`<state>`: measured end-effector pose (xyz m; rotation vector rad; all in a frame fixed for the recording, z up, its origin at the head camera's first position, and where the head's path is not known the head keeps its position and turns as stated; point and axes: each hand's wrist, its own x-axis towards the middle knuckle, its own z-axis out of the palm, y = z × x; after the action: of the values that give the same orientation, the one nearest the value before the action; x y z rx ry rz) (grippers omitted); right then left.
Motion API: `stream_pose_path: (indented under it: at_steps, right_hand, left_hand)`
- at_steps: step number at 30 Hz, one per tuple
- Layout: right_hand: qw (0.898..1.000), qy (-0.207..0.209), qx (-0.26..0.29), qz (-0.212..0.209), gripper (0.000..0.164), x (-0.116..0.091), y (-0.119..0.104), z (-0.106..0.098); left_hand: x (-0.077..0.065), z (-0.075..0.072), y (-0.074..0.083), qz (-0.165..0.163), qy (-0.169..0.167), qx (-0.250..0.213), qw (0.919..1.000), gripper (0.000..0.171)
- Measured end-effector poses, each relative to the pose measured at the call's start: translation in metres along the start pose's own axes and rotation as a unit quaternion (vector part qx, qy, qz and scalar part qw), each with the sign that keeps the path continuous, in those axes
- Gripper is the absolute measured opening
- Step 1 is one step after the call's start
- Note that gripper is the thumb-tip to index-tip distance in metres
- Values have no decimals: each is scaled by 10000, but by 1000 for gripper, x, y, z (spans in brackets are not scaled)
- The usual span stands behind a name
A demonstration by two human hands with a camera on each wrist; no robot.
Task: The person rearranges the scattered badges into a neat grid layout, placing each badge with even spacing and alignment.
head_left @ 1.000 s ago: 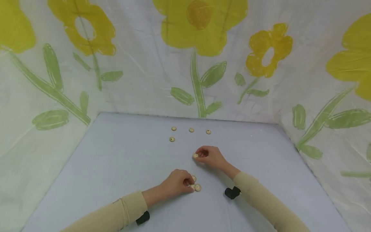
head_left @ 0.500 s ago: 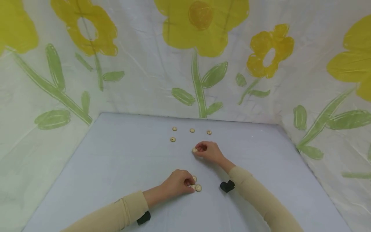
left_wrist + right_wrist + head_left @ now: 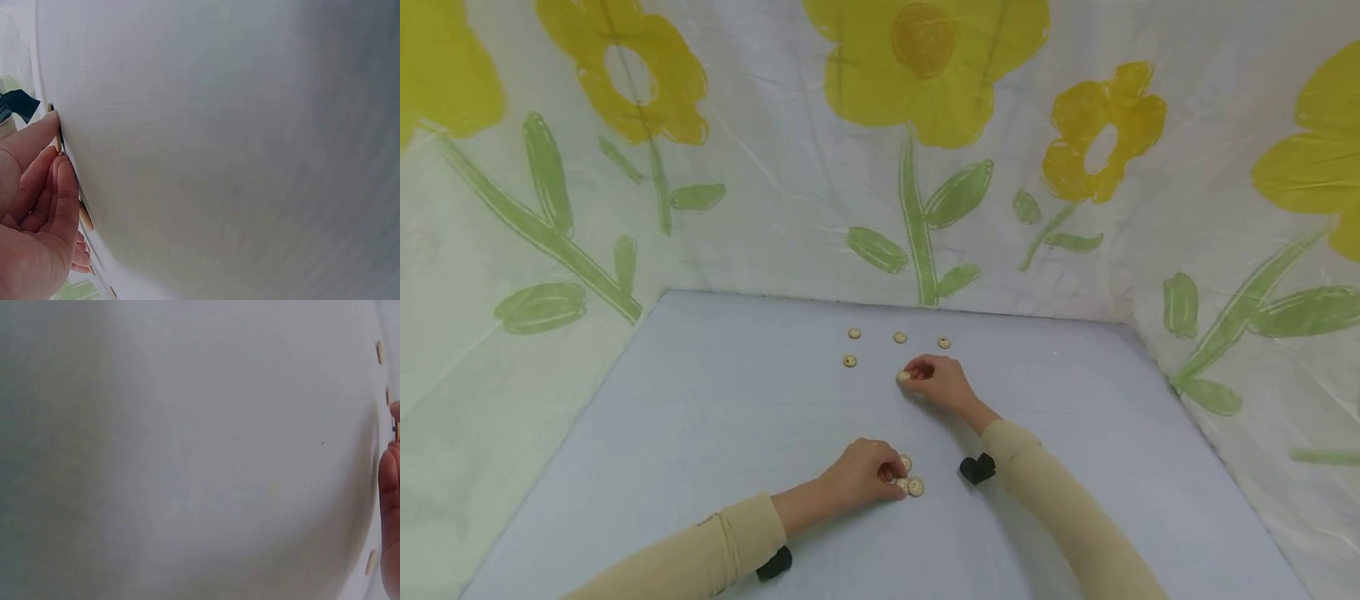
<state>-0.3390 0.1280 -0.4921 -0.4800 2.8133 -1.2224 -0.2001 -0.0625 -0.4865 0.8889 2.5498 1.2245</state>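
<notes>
Tan disc [image 3: 903,377], pinched mid-frame by the right hand [image 3: 942,385], could drop if fingertips slacken; the left hand [image 3: 861,473], pinching another disc [image 3: 901,484] lower centre, could by shifting scatter neighbouring discs [image 3: 916,487].

This looks like a sheeted-off recording booth: creased white sheeting [image 3: 767,233], patterned with big yellow flowers [image 3: 865,83] and green stems [image 3: 912,225], rises like walls behind the worktop [image 3: 715,442] and along its left and right sides. The black wrist cameras [image 3: 977,468] above the pale worktop suit a filming setup. Whether the booth stands in a home, a lab or an office cannot be told.
</notes>
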Motion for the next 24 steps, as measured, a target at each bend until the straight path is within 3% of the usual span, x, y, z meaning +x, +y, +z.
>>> stream_pose_path:
  at_steps: [8,24]
  right_hand:
    - [9995,144,254,81,17,13,0,8]
    - [9984,411,308,251,16,26,4,11]
  left_hand:
    - [-3,0,0,-115,-24,-16,9999,15]
    - [1,1,1,38,37,-19,10000,14]
